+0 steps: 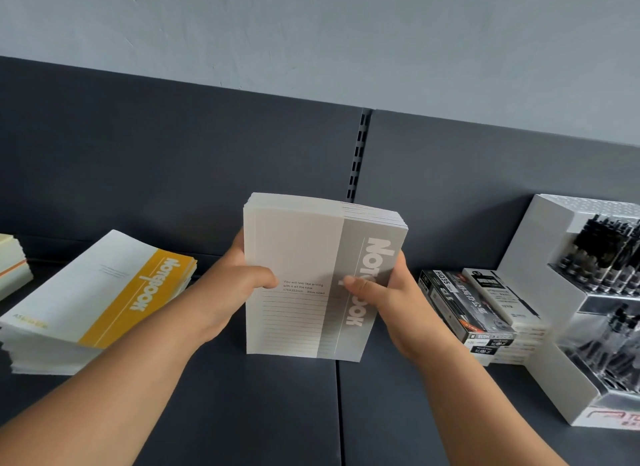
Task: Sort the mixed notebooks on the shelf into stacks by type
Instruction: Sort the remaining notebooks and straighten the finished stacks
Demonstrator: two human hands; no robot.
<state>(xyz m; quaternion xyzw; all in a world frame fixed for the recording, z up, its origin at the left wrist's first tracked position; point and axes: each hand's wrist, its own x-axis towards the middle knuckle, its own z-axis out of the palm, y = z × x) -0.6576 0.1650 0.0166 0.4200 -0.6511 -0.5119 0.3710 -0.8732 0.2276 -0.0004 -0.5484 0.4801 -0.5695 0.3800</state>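
Our left hand (239, 278) and right hand (384, 292) grip the grey notebooks (304, 250) by both sides, upright at mid-shelf (277, 413). We read "Notebook" and "9mm ruled". A yellow "Notebook" stack (100, 292) lies left, "H035" boxes (460, 306) right, under a pale wall (311, 32).

grey-banded white notebooks (311, 257); yellow-banded white stack (104, 292); dark grey shelf (259, 413)

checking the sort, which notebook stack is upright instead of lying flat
The grey-banded stack, held upright between the left hand and right hand at centre. The yellow-banded stack on the left lies flat on the shelf.
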